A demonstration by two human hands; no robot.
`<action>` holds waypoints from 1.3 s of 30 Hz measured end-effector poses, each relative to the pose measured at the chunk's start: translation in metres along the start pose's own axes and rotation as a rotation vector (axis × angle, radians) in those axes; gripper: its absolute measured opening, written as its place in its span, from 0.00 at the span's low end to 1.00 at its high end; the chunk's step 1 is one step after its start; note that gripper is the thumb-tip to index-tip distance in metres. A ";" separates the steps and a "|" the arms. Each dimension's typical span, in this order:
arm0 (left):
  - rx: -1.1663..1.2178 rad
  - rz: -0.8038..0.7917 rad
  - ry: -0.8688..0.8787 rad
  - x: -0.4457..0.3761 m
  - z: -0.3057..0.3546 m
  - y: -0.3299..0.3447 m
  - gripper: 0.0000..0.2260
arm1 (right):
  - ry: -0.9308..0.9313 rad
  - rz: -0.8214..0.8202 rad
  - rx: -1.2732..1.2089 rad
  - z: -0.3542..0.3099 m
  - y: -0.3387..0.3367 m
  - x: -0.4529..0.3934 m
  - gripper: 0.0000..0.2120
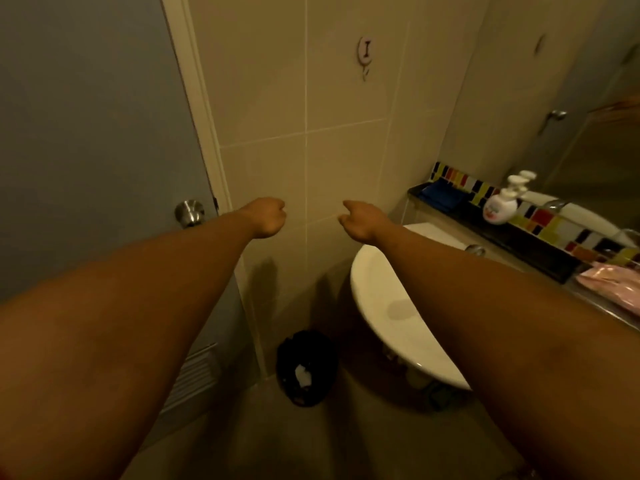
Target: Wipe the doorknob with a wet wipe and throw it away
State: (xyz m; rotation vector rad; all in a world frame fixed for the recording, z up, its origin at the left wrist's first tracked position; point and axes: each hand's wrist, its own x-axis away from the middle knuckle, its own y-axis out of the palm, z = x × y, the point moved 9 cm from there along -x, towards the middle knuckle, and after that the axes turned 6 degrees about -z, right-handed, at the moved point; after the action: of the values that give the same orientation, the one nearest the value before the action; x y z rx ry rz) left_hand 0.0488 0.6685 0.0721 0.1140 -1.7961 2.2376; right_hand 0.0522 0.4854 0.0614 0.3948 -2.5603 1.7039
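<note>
A round silver doorknob point(189, 213) sits on the grey door point(86, 133) at the left. My left hand point(267, 217) is stretched out to the right of the knob, in front of the tiled wall, its fingers curled into a fist with nothing visible in it. My right hand point(360, 220) is held out beside it, fingers loosely curled, also with nothing visible in it. On the floor below stands a black bin point(306, 367) with a white crumpled piece inside. A pink wet wipe pack point(613, 284) lies on the counter at the right edge.
A white basin point(391, 317) juts out under my right forearm. On the dark counter point(526, 244) stand a white pump bottle point(502, 204) and a blue cloth point(443, 195). A mirror point(571, 98) fills the right wall. A hook point(364, 51) hangs on the tiles.
</note>
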 end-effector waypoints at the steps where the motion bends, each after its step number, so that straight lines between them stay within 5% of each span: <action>1: -0.011 0.012 0.022 -0.001 0.013 -0.006 0.22 | 0.014 0.023 0.005 0.008 -0.012 0.006 0.26; 11: -0.056 0.017 0.323 -0.038 0.219 -0.004 0.21 | 0.259 0.154 0.009 0.164 -0.092 0.082 0.24; 27: -0.153 -0.186 0.769 -0.127 0.605 0.112 0.19 | 0.696 0.398 -0.265 0.524 -0.166 0.195 0.18; 39: -0.184 -0.350 0.893 -0.161 0.736 0.259 0.19 | 0.877 0.301 -0.291 0.680 -0.121 0.219 0.21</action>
State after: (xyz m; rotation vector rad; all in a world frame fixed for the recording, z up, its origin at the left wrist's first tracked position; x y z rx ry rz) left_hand 0.0588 -0.1198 -0.0416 -0.4902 -1.3226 1.4911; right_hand -0.0596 -0.2205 -0.0602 -0.6385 -2.1634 1.1305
